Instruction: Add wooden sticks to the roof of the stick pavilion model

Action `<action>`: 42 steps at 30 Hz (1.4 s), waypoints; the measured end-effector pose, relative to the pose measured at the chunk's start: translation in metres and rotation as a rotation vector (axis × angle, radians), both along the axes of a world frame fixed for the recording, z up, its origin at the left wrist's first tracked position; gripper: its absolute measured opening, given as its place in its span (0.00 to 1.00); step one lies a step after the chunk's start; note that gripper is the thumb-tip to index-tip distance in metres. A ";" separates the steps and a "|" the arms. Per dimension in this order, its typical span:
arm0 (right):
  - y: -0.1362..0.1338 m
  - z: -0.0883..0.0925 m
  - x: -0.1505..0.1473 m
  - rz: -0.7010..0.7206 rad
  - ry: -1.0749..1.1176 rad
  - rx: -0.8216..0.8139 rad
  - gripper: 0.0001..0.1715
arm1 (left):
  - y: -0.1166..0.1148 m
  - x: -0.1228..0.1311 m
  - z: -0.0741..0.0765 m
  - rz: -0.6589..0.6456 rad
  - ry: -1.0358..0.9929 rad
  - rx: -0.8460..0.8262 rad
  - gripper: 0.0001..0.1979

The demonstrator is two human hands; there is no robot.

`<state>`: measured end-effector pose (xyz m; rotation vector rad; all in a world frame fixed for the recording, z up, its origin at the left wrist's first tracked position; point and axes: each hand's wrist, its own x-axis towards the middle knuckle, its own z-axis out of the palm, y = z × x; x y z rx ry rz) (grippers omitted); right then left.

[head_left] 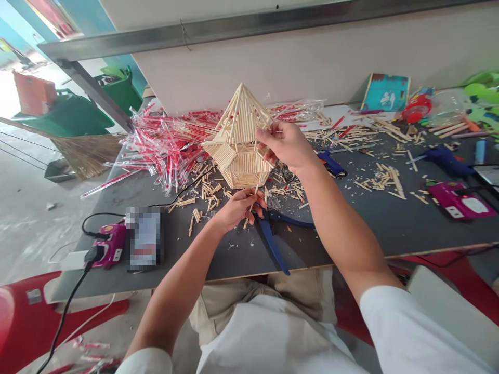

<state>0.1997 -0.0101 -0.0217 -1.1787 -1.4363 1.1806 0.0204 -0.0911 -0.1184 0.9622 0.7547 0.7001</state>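
A small house model made of thin wooden sticks [247, 163], with a pointed roof, stands in front of me above the dark table [230, 259]. My right hand [284, 145] grips its right side, thumb and fingers closed at the roof's lower edge. Below the model, my left hand [244, 208] pinches a short wooden stick [252, 205] between thumb and fingers. Blue-handled cutters [273, 244] lie on the table just under the left hand, their jaws partly hidden by it.
Red and clear plastic wrappers [167, 145] heap at the back left. Cut stick pieces [384, 182] litter the table. Blue glue guns [331, 163] lie to the right. Pink power sockets [460, 200] with cords sit at both sides. A blurred phone [145, 241] lies left.
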 end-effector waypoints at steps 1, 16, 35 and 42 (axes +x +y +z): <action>0.000 0.001 0.003 0.010 -0.026 0.017 0.30 | 0.000 -0.001 -0.001 -0.009 -0.004 0.001 0.19; -0.014 0.031 0.080 -0.026 -0.358 0.284 0.17 | -0.008 0.005 0.027 0.041 -0.043 0.132 0.21; 0.018 0.040 0.041 0.203 -0.337 0.265 0.09 | 0.039 0.043 0.081 0.481 0.719 0.825 0.19; 0.016 0.039 0.033 0.167 -0.303 0.160 0.09 | 0.041 0.045 0.076 0.532 0.928 0.987 0.19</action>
